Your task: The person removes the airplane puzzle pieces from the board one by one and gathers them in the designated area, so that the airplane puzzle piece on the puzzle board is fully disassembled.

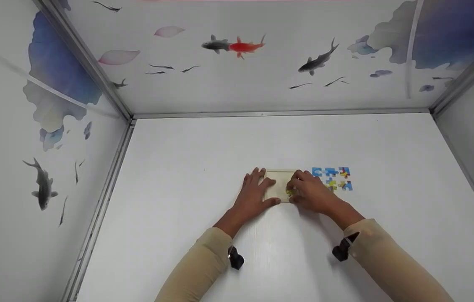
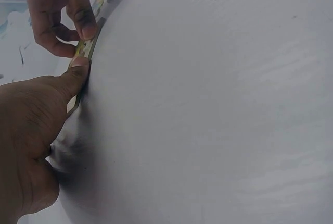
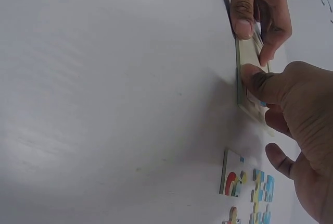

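Observation:
A shallow pale wooden puzzle tray (image 1: 278,191) lies flat on the white tabletop. My left hand (image 1: 253,196) rests spread over its left side, the thumb on the near edge and a finger reaching inside. At the tray's right end, my right hand (image 1: 314,195) pinches a colourful jigsaw piece (image 1: 289,192) between thumb and fingers, down at the tray. That hand covers most of the piece. In the right wrist view, the right thumb presses inside the near rim of the tray (image 3: 251,52).
Loose jigsaw pieces (image 1: 330,171), several in blue, yellow and red, lie in rows right of the tray, partly behind the right hand. White panels (image 1: 262,88) printed with fish enclose the table (image 1: 178,167) at the back and sides.

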### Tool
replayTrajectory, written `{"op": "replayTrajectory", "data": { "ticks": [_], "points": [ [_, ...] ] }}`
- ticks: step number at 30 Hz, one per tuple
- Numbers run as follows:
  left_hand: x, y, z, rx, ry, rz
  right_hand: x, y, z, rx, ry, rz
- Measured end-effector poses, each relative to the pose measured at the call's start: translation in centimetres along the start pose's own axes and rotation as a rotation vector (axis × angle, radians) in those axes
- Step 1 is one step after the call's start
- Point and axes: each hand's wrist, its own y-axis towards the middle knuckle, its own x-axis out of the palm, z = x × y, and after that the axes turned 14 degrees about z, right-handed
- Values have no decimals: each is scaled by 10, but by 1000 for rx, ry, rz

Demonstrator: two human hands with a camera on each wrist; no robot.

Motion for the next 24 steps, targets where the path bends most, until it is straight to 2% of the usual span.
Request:
{"op": "replayTrajectory", "data": {
  "ticks": [7, 16, 24],
  "points": [
    [2, 0, -2, 3, 6, 2, -2, -1, -1, -57, -40, 8],
    [3, 0, -2, 11, 24, 4, -7, -2, -5, -214, -183, 25],
    [3, 0, -2, 21, 24, 6, -8, -3, -3, -267, -229, 64]
  ]
}}
